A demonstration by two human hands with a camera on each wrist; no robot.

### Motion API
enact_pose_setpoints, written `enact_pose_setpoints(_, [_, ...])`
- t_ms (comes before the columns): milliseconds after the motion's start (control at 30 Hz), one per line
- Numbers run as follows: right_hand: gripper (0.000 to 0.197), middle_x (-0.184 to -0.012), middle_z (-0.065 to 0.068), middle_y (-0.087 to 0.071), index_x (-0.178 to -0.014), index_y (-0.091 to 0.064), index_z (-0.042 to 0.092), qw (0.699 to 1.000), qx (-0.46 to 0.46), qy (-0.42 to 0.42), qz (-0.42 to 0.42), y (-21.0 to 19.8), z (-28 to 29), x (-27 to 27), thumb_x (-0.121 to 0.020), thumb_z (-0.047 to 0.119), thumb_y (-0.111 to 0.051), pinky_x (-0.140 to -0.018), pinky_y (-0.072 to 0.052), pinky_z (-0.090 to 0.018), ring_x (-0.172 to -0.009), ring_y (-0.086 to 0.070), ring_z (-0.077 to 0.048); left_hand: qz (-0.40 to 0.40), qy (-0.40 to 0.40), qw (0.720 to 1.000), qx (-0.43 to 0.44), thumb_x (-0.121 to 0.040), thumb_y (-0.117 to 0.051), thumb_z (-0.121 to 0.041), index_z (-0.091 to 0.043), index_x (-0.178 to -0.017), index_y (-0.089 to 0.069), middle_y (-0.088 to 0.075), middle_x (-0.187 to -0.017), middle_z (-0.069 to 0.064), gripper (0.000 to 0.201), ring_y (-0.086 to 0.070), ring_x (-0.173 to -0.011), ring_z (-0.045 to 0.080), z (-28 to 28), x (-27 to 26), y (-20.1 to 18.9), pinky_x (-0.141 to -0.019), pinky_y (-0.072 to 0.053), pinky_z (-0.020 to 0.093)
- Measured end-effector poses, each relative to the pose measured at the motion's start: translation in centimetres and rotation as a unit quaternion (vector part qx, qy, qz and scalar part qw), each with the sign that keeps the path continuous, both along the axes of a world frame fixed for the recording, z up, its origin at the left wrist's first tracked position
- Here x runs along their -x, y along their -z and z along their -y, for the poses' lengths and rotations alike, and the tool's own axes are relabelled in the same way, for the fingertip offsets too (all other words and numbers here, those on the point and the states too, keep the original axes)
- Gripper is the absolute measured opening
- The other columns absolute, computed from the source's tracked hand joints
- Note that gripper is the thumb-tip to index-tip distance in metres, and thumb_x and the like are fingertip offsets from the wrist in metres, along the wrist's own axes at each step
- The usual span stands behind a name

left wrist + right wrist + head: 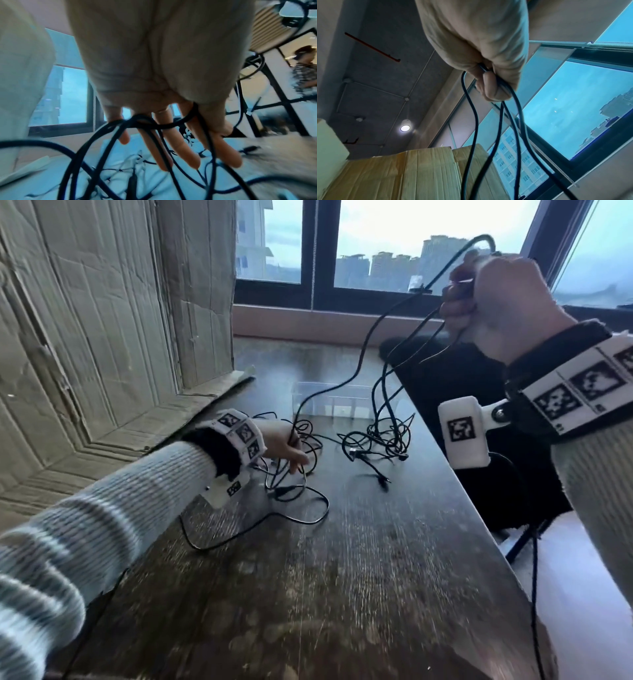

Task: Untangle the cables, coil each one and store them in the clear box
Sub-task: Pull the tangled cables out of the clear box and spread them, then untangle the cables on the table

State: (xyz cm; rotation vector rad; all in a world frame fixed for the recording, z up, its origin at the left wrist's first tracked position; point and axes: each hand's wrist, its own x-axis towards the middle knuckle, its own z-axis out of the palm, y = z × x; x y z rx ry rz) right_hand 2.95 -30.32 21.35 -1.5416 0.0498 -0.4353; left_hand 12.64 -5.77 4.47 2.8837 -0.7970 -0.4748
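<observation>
Several black cables lie tangled on the dark wooden table (342, 577). One knot (376, 440) sits just in front of the clear box (352, 404), which stands near the far edge. My left hand (287, 446) is low over a second clump (301, 481), its fingers (180, 148) straight and threaded through cable loops. My right hand (496, 299) is raised high at the right and grips a bundle of cable strands (474, 121) in its fist (488, 81). These strands hang down to both clumps.
Flattened cardboard (102, 320) leans against the wall on the left, its flap reaching the table. A black chair (479, 405) stands beyond the table's right edge. Windows run along the back. Another person (303, 70) appears far off in the left wrist view.
</observation>
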Motion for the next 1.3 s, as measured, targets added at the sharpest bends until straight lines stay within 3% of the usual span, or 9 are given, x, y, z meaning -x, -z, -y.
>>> enact_pose_setpoints(133, [0.03, -0.052, 0.009, -0.038, -0.074, -0.045, 0.017, 0.999, -0.014, 0.028, -0.022, -0.1, 1.6, 0.2, -0.101, 0.026, -0.039, -0.041, -0.022, -0.018, -0.042, -0.031, -0.006, 0.08, -0.08, 0.993, -0.046, -0.088, -0.058, -0.049, -0.02, -0.076, -0.076, -0.061, -0.062, -0.009, 0.036, -0.049, -0.055, 0.006, -3.0, -1.6, -2.5, -0.047, -0.036, 0.014])
enact_pose_setpoints(333, [0.03, -0.061, 0.007, -0.038, -0.071, -0.043, 0.018, 0.998, -0.002, 0.023, -0.059, 0.8, 2.6, -0.3, -0.101, 0.022, -0.037, -0.043, -0.012, -0.019, -0.046, -0.023, -0.006, 0.083, -0.135, 0.987, -0.011, -0.083, -0.065, -0.048, -0.024, -0.091, -0.076, -0.07, -0.09, -0.006, 0.028, -0.059, -0.081, 0.011, -6.4, -3.3, -4.2, -0.073, -0.045, 0.025])
enact_pose_setpoints(467, [0.019, -0.071, -0.008, -0.057, -0.091, -0.047, 0.006, 0.996, 0.021, 0.019, -0.08, 1.7, 2.2, -0.8, -0.097, 0.002, -0.03, -0.04, -0.024, -0.016, -0.045, -0.035, -0.007, 0.055, -0.11, 0.986, 0.108, -0.083, -0.065, -0.046, -0.03, -0.088, -0.077, -0.055, -0.057, -0.007, 0.021, -0.041, -0.053, 0.011, -6.8, -3.1, -5.3, -0.054, -0.034, 0.025])
enact_pose_setpoints(600, [0.014, -0.071, -0.005, -0.049, -0.083, -0.044, 0.005, 0.992, 0.077, -0.011, -0.102, 2.8, 1.6, -1.3, -0.092, -0.005, -0.04, -0.045, -0.04, -0.015, -0.051, -0.049, -0.008, 0.017, -0.104, 0.956, 0.274, -0.086, -0.063, -0.031, -0.017, -0.089, -0.073, -0.073, -0.084, 0.001, 0.017, -0.07, -0.078, 0.012, -6.9, -2.9, -6.4, -0.076, -0.053, 0.027])
enact_pose_setpoints(733, [0.008, -0.069, -0.005, -0.044, -0.092, -0.049, 0.006, 0.977, 0.182, 0.01, -0.114, 3.2, 1.8, -1.4, -0.087, 0.001, -0.047, -0.035, -0.027, -0.018, -0.043, -0.04, -0.009, -0.015, -0.185, 0.914, 0.361, -0.092, -0.053, -0.023, -0.007, -0.097, -0.062, -0.06, -0.073, 0.005, 0.019, -0.066, -0.052, 0.006, -7.3, -2.8, -7.8, -0.049, -0.052, 0.019])
enact_pose_setpoints(1033, [0.019, -0.065, -0.001, -0.044, -0.099, -0.059, 0.005, 0.974, 0.221, 0.039, -0.041, 3.8, 3.1, -1.3, -0.098, 0.01, -0.04, -0.03, -0.021, -0.014, -0.034, -0.035, -0.005, 0.132, -0.348, 0.885, 0.281, -0.099, -0.047, -0.013, -0.001, -0.097, -0.068, -0.067, -0.083, 0.011, 0.024, -0.064, -0.041, 0.01, -11.6, -3.6, -6.8, -0.035, -0.047, 0.018])
enact_pose_setpoints(1100, [0.022, -0.064, 0.0, -0.043, -0.101, -0.059, 0.004, 0.982, 0.189, 0.008, -0.023, 3.8, 2.3, -1.1, -0.1, 0.011, -0.039, -0.03, -0.023, -0.018, -0.036, -0.034, -0.005, 0.152, -0.371, 0.895, 0.198, -0.094, -0.056, -0.014, 0.0, -0.103, -0.066, -0.07, -0.094, 0.015, 0.019, -0.071, -0.062, 0.016, -11.2, -3.0, -6.8, -0.048, -0.052, 0.021])
enact_pose_setpoints(1200, [0.023, -0.065, 0.002, -0.044, -0.108, -0.056, 0.003, 0.993, 0.106, -0.037, 0.018, 3.4, 0.3, -1.0, -0.102, 0.011, -0.035, -0.036, -0.026, -0.019, -0.044, -0.034, -0.007, 0.233, -0.249, 0.94, 0.004, -0.08, -0.075, -0.033, -0.013, -0.136, -0.048, -0.052, -0.136, 0.014, 0.065, -0.054, -0.119, 0.029, -8.9, -2.6, -6.6, -0.096, -0.047, 0.04])
enact_pose_setpoints(1300, [0.022, -0.066, 0.002, -0.048, -0.108, -0.055, 0.004, 0.995, 0.0, -0.072, 0.071, 2.5, -1.9, -1.3, -0.101, 0.012, -0.036, -0.044, -0.037, -0.022, -0.048, -0.041, -0.01, 0.074, -0.039, 0.992, 0.099, -0.064, -0.077, -0.058, -0.049, -0.134, -0.042, -0.045, -0.145, -0.005, 0.08, -0.045, -0.13, 0.017, -4.9, -0.8, -6.2, -0.107, -0.039, 0.046])
